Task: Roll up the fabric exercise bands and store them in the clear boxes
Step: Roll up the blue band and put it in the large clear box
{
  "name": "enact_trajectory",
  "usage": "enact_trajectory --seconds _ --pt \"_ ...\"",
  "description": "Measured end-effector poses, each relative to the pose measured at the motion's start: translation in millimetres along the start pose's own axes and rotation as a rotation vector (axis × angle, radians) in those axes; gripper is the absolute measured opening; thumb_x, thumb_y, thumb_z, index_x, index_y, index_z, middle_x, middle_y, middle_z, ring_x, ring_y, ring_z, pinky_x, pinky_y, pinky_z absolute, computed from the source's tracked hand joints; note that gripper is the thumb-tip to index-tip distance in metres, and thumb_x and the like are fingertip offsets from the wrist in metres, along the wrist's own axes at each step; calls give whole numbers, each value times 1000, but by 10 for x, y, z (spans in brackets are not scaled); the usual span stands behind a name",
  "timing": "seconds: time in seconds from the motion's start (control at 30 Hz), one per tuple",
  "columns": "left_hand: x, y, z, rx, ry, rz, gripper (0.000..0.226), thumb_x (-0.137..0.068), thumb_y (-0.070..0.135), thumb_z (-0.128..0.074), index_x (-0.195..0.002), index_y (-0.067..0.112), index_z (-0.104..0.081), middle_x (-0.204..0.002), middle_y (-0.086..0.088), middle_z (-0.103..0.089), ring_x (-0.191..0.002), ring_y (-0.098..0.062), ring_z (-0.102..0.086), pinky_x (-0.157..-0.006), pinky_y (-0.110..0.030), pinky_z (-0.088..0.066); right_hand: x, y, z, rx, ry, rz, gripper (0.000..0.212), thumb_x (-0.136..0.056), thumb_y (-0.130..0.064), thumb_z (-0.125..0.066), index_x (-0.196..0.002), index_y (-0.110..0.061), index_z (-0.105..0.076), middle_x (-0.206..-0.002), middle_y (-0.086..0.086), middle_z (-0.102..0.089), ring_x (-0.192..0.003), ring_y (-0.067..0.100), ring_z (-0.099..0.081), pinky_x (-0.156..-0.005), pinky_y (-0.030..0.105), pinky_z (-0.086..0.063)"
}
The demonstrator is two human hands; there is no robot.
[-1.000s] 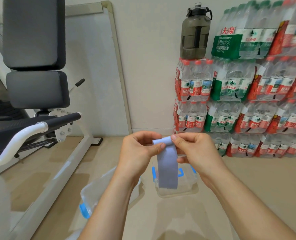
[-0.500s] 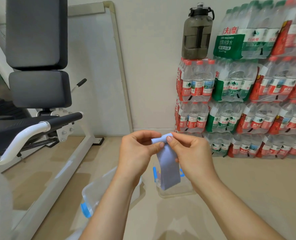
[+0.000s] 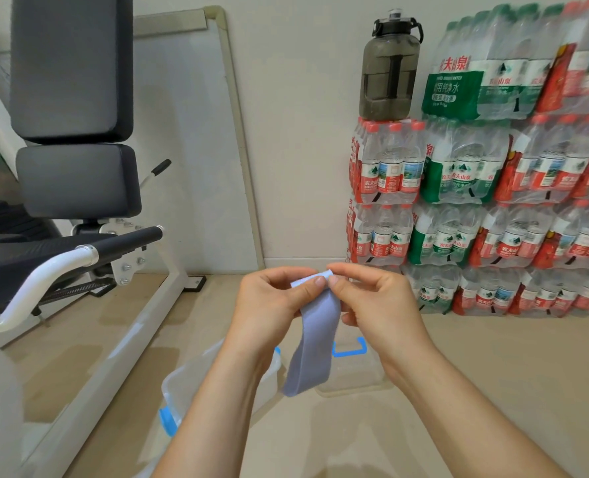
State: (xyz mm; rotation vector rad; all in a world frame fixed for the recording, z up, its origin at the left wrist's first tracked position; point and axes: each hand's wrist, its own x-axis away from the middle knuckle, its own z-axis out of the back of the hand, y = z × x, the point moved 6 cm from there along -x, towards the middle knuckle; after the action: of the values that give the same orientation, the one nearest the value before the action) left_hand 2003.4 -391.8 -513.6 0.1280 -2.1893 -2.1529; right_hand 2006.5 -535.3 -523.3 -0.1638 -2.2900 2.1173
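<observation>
A pale lavender fabric exercise band (image 3: 315, 343) hangs in front of me, its top end curled into a small roll between my fingertips. My left hand (image 3: 272, 301) pinches the roll from the left and my right hand (image 3: 369, 298) pinches it from the right. The band's loose end dangles down and slightly left over the floor. Below it stands a clear box with blue latches (image 3: 353, 367), partly hidden by the band and my right wrist. A second clear box (image 3: 186, 388) with a blue latch lies under my left forearm.
A white-framed gym machine (image 3: 79, 208) with dark pads fills the left side. Stacked packs of water bottles (image 3: 493, 208) line the wall at right, with a large dark jug (image 3: 389, 67) on top. Beige floor lies between them.
The band's hanging end has swung to the left, and both hands have kept pinching the rolled top, with the right fingers shifted slightly over it.
</observation>
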Motion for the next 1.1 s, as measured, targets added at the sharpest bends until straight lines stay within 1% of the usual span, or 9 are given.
enact_trajectory --seconds 0.07,0.23,0.37,0.47,0.57,0.67,0.73,0.83,1.1 --pt "-8 -8 15 -29 24 -13 18 -72 14 -81 -88 10 -75 -86 -12 -76 -84 -26 -72 -79 -35 -58 -4 12 4 7 7 -14 15 -86 -18 -67 -99 -23 -74 -80 -6 -72 -55 -5 -60 -48 11 -44" --pt "10 19 -15 -81 27 -72 21 -71 9 -81 -91 10 -74 -86 -9 -76 -76 -11 -70 -62 -14 -53 -23 22 66 58 72 -37 9 -83 -21 -72 -89 -27 -73 -81 -2 -74 -69 12 -64 -54 19 -45" --pt "17 58 -29 -109 22 -121 21 -71 5 -80 -90 11 -74 -79 0 -73 -65 3 -65 -57 -8 -47 -16 39 56 48 40 -65 17 -83 -18 -72 -100 -18 -73 -81 2 -74 -58 1 -63 -47 11 -43" --pt "18 67 -51 -88 -6 -142 20 -71 0 -79 -87 9 -73 -73 5 -71 -62 3 -63 -55 -9 -47 -12 30 47 50 10 -70 18 -83 -16 -72 -100 -16 -73 -79 2 -73 -51 -4 -60 -46 12 -43" --pt "11 37 -56 -60 -52 -105 20 -71 -3 -78 -84 11 -72 -74 5 -71 -67 -2 -65 -59 -13 -50 -23 13 63 33 -7 -69 13 -81 -8 -72 -91 -17 -72 -83 8 -75 -67 14 -67 -58 26 -52" --pt "-14 -20 -36 -30 -92 -18 15 -78 15 -75 -93 11 -72 -92 -10 -74 -82 -16 -70 -76 -26 -58 -18 -30 72 30 -10 -48 15 -80 -3 -72 -87 -16 -70 -84 11 -74 -79 27 -69 -73 40 -55" --pt "-13 -38 -26 -8 -102 28 21 -82 25 -70 -95 8 -73 -93 -13 -75 -82 -20 -72 -74 -29 -59 -13 -51 74 22 -21 -40 16 -80 -2 -71 -88 -16 -69 -81 6 -73 -77 21 -68 -68 34 -54" --pt "-6 -23 -10 6 -80 22 17 -82 18 -71 -91 4 -74 -88 -15 -75 -74 -20 -71 -68 -28 -59 -4 -62 72 24 -38 -52 15 -81 -4 -70 -89 -17 -70 -77 1 -72 -66 10 -63 -57 22 -47" --pt "2 16 -5 31 -43 -12 9 -73 7 -77 -77 14 -75 -75 -3 -76 -69 -15 -71 -68 -26 -58 -1 -37 87 41 -13 -108 11 -79 -17 -76 -89 -21 -72 -76 1 -74 -59 9 -65 -54 21 -47"
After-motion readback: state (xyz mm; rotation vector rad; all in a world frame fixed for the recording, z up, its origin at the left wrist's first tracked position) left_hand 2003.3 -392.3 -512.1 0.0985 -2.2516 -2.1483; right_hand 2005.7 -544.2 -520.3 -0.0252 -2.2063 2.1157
